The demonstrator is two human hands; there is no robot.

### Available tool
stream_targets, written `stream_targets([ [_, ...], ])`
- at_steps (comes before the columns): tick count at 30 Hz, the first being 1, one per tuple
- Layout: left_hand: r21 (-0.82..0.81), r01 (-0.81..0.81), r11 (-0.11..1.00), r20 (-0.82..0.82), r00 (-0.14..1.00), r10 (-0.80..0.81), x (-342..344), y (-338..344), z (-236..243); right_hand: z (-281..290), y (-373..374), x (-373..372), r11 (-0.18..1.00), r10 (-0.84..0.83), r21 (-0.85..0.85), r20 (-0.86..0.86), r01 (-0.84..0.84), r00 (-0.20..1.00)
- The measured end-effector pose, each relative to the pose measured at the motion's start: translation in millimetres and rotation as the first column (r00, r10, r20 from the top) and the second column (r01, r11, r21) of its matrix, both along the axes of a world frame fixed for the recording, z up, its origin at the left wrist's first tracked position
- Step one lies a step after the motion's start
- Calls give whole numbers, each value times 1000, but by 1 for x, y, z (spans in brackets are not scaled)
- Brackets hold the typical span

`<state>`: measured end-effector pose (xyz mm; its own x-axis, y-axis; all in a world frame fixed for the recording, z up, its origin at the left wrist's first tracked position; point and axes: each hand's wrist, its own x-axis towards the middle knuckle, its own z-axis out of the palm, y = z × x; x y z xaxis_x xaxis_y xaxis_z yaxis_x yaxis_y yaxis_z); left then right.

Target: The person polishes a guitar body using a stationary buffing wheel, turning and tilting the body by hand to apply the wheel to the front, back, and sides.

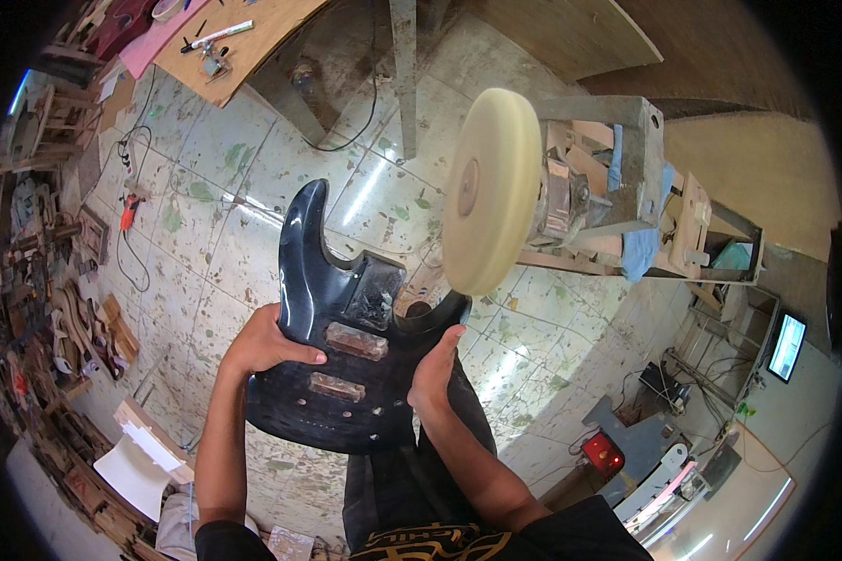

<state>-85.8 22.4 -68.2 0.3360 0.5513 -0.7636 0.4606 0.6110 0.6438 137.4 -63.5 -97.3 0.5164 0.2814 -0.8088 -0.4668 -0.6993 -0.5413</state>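
Observation:
A glossy black electric guitar body (299,266) with routed cavities and small holes is held out in front of me. My left hand (269,344) grips its left edge, thumb lying on the face. My right hand (430,372) holds the right side, thumb along the edge. The body's right horn reaches just beneath a large pale yellow buffing wheel (500,192); whether they touch I cannot tell. The wheel is mounted on a grey metal machine frame (644,140).
A wooden table (248,56) with tools stands at the top left. An orange power tool (129,213) and cable lie on the tiled floor (196,243). Wood pieces (75,327) crowd the left, a blue cloth (638,252) hangs from the machine, and a screen (786,346) stands right.

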Motion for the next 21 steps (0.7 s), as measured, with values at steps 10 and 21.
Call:
stream_targets([
  [10, -14, -61, 998, -9, 998, 61, -9, -6, 4, -7, -1, -5, 996, 67, 65, -19, -66, 998],
  [21, 9, -268, 963, 106, 958, 266, -17, -24, 21, -25, -15, -4, 896, 357, 244, 103, -372, 928],
])
